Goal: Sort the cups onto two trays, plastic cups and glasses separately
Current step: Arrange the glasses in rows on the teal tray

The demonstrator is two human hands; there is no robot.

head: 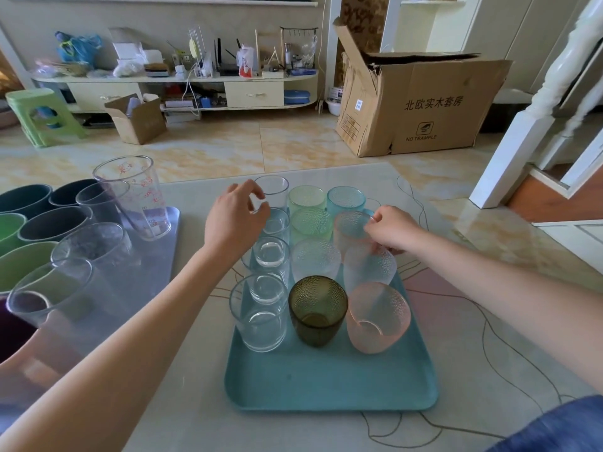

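On my left the plastic cups (49,223) stood on the grey tray (163,243). My left hand (235,220) pinched a clear glass (272,192) at the teal tray (326,380)'s far end; my right hand (391,230) gripped a pink glass (350,228) there.

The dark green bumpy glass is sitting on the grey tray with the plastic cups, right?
Not quite. In the head view, the dark green bumpy glass stands on the teal tray with the other glasses, not on the grey tray with the plastic cups.
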